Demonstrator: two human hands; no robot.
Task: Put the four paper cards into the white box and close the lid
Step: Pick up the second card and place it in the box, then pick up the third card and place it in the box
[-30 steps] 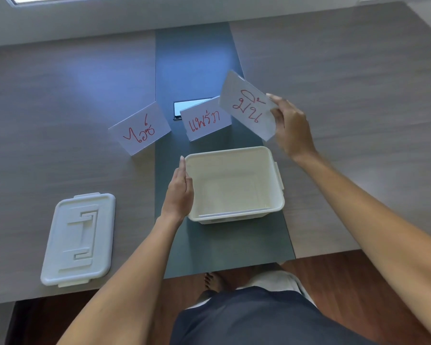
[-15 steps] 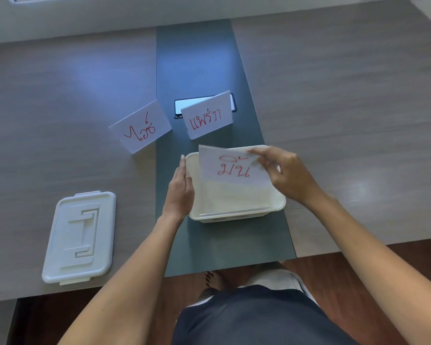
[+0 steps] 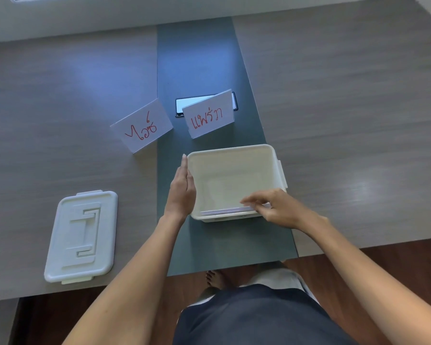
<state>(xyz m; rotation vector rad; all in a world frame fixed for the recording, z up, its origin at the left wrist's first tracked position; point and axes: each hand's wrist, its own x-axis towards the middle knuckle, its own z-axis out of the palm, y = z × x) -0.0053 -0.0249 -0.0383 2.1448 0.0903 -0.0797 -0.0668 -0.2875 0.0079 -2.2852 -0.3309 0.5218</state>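
Observation:
The white box [image 3: 234,151] stands open on the dark centre strip near the table's front edge. My left hand [image 3: 182,189] rests flat against its left wall, fingers straight. My right hand [image 3: 275,206] reaches over the box's near right corner and pinches a paper card [image 3: 224,211], which stands on edge against the inside of the near wall; only its top edges show. Two folded cards with red writing stand behind the box: one [image 3: 142,127] to the left, one [image 3: 209,118] in the middle. The white lid [image 3: 81,235] lies flat at the left.
A black phone [image 3: 184,104] lies behind the middle card, partly hidden by it. The table's front edge runs just below the box and lid, with wooden floor and my legs under it. Bare wood-grain table stretches to the right.
My right hand carried the third card from up behind the box down into it, turning it on edge against the near wall. My left hand stayed on the box's left side.

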